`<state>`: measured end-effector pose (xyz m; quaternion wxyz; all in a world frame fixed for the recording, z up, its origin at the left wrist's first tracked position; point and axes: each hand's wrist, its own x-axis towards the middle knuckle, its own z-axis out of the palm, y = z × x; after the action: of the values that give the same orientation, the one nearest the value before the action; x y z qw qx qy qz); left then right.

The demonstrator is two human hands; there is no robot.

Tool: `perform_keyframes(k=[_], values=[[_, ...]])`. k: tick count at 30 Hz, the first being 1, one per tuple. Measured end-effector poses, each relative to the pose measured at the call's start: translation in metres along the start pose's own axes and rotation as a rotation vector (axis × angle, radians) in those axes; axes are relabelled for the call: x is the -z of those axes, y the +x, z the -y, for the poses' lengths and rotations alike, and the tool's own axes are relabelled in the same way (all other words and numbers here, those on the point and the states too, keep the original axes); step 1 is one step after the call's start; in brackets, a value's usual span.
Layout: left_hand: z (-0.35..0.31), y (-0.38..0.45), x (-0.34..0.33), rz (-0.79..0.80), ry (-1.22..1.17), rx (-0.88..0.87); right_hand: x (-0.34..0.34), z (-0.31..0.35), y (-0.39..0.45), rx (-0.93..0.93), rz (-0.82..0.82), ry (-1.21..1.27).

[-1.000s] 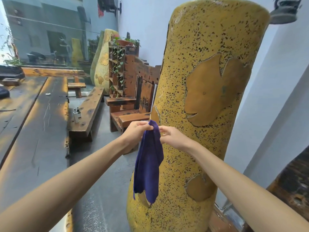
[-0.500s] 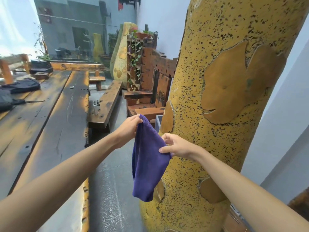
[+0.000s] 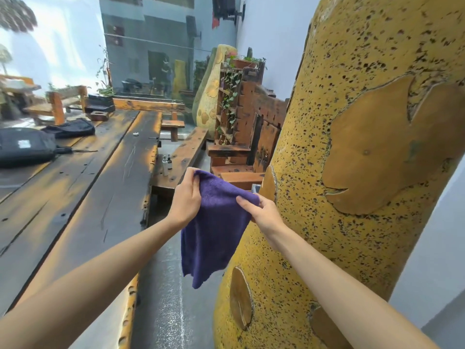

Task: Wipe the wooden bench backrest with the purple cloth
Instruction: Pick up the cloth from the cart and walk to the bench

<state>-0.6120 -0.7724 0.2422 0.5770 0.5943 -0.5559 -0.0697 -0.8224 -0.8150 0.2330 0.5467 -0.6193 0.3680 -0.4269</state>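
The purple cloth [image 3: 214, 230] hangs in the air in front of me, held by its top edge between both hands. My left hand [image 3: 185, 197] pinches the upper left corner. My right hand [image 3: 264, 214] grips the upper right corner, close to the big yellow speckled sculpture. The wooden bench with its tall carved backrest [image 3: 266, 122] stands farther ahead, partly hidden behind the sculpture. Neither hand is near the backrest.
A huge yellow speckled sculpture [image 3: 352, 172] fills the right side. A long dark wooden table [image 3: 83, 187] with black bags [image 3: 25, 147] runs along the left. A low plank bench [image 3: 186, 154] with small bottles [image 3: 166, 163] lies ahead. Grey floor [image 3: 166, 298] runs between table and sculpture.
The cloth, earlier bunched and hanging narrow, is now spread wider as my hands moved apart along its top edge. The view has shifted left and forward.
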Motion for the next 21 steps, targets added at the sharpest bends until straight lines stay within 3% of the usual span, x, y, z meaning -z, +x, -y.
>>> perform_keyframes(k=[7,21], values=[[0.024,0.029,-0.009,-0.183,0.050,0.010,-0.023,-0.014,0.045,0.051,-0.156,0.133],[0.148,0.173,-0.021,-0.218,0.054,0.024,-0.077,-0.047,0.228,0.110,-0.270,0.039]])
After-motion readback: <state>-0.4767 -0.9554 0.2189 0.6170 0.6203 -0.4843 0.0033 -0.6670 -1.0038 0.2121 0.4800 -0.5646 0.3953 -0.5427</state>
